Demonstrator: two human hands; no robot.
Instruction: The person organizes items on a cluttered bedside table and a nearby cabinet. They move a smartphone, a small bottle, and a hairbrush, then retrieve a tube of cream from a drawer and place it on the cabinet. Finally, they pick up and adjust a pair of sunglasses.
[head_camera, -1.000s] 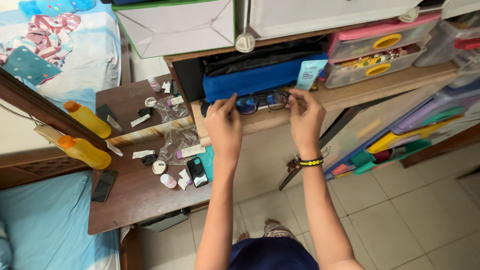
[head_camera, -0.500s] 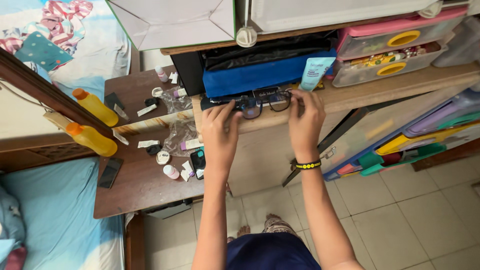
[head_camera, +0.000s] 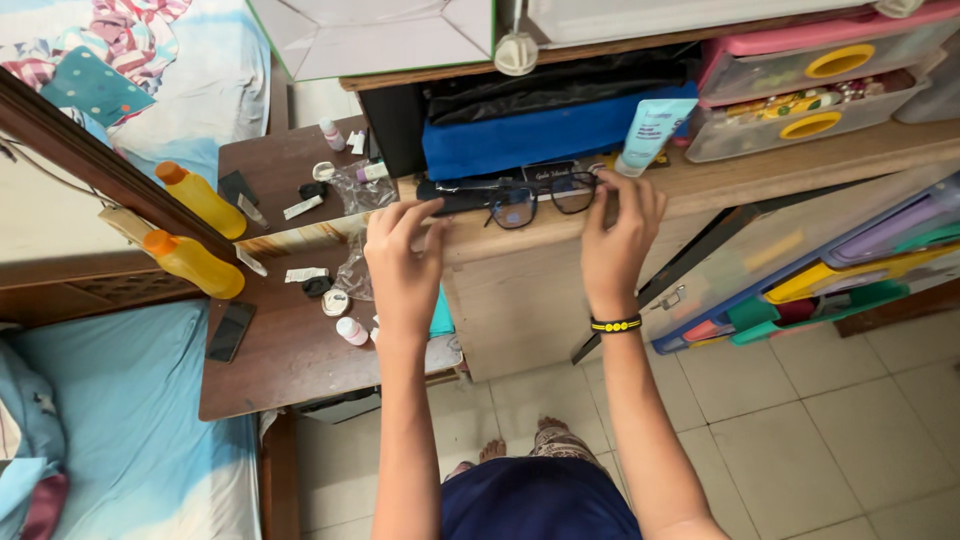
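Glasses (head_camera: 543, 199) lie on the wooden shelf (head_camera: 700, 180), long axis left-right. Right hand (head_camera: 618, 232) is nearer, fingers touching the right temple end, apparently pinched. Left hand (head_camera: 402, 262) is off them, lower left, fingers spread, empty.

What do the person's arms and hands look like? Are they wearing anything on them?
Both arms are bare, with no sleeves and no gloves. The right hand has a black wristband with yellow marks on it around the wrist. The left hand has nothing on it: no band, watch or ring that shows.
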